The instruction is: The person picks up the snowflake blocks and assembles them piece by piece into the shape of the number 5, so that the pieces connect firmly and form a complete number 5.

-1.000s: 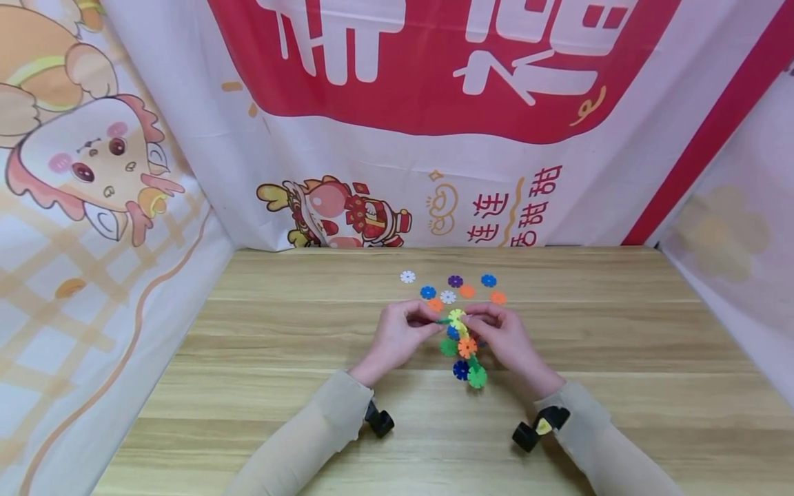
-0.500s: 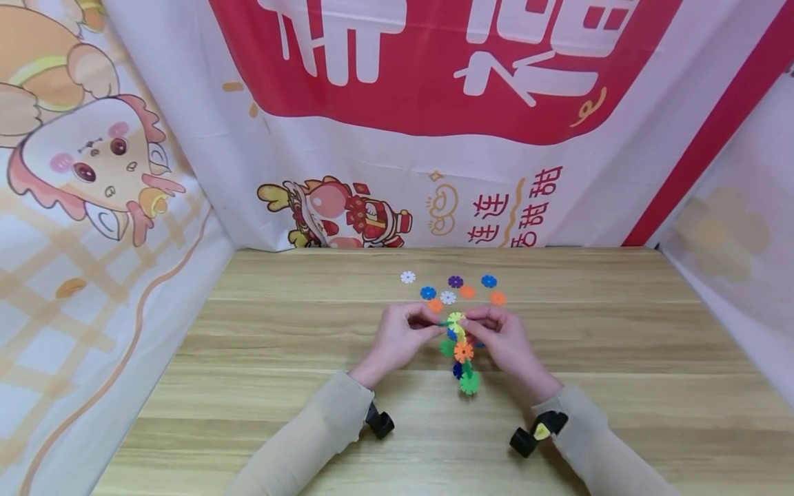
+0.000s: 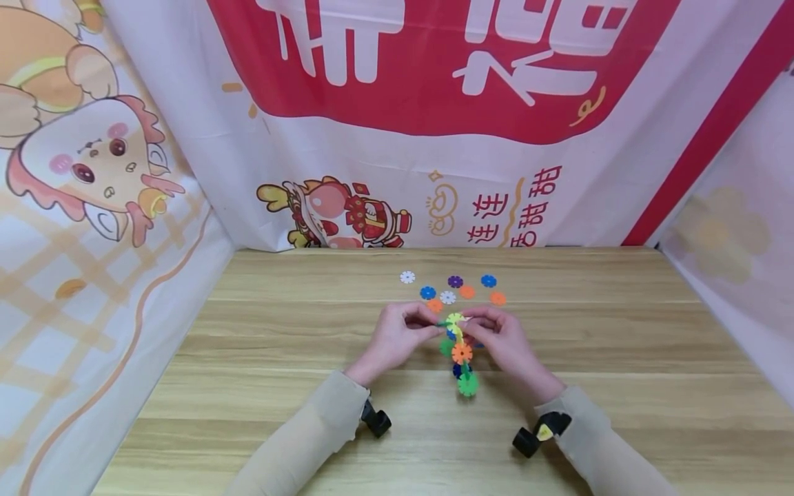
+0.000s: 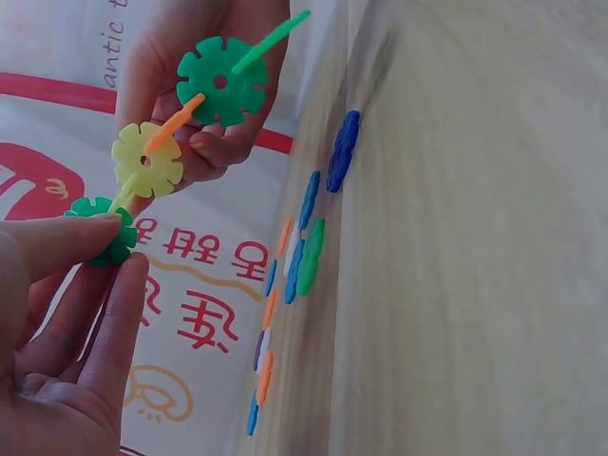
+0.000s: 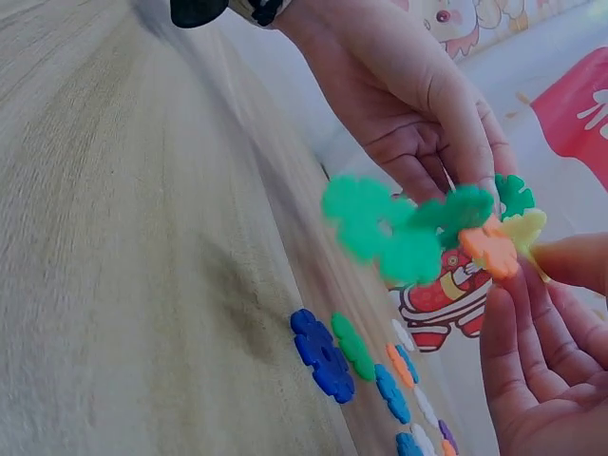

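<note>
Discs with notched rims, linked into a chain [image 3: 462, 353], hang raised between two sets of fingertips. Left hand [image 3: 402, 335]: thumb and finger closed in a pinch on a green disc [image 4: 120, 249] at one end. Right hand [image 3: 504, 337]: fingertips likewise pinched on a yellow disc [image 5: 524, 226]. From the fingertips the chain runs back towards the wearer, through orange to a light green disc [image 3: 468, 384]. Below the fingers, a dark blue disc [image 5: 321, 356] lies on the wooden table [image 3: 279, 413]; beyond them, loose discs [image 3: 455, 282]; farther off, printed cloth [image 3: 403, 124].
</note>
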Tool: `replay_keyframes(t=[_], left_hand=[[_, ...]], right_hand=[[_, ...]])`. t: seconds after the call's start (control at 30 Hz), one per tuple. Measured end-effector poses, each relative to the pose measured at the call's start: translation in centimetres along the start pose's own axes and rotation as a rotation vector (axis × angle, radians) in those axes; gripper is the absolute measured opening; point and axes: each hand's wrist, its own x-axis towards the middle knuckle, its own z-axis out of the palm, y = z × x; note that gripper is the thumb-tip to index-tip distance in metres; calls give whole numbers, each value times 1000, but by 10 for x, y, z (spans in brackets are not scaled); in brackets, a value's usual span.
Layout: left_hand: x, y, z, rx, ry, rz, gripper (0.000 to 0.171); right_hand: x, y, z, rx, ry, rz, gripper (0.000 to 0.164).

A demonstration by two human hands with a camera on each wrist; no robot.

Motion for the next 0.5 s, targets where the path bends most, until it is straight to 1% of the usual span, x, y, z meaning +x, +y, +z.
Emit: replay_keyframes(t=[0.07,0.17,0.23,0.33,0.4,0.5], left_hand=[[0,1,-1,5,-6,-12,12],[1,1,-4,11,-38,-30,18],[1,0,-7,20,-75,-37,26],[4,-1,-16,48,-145,-48,44],[6,-1,-22,67,-171,-52,52],[15,-1,-32,91,-165,-62,57]], right_hand=[[0,0,-1,0,-13,2,32],[0,-1,-2,1,-22,1,32],[0,-1,-4,-5,-19,-5,32],[0,-2,-8,-22,-5,-20,32],[0,-2,-11,-25,9,-27,31],[0,-2,-17,-21,15,-42,31]])
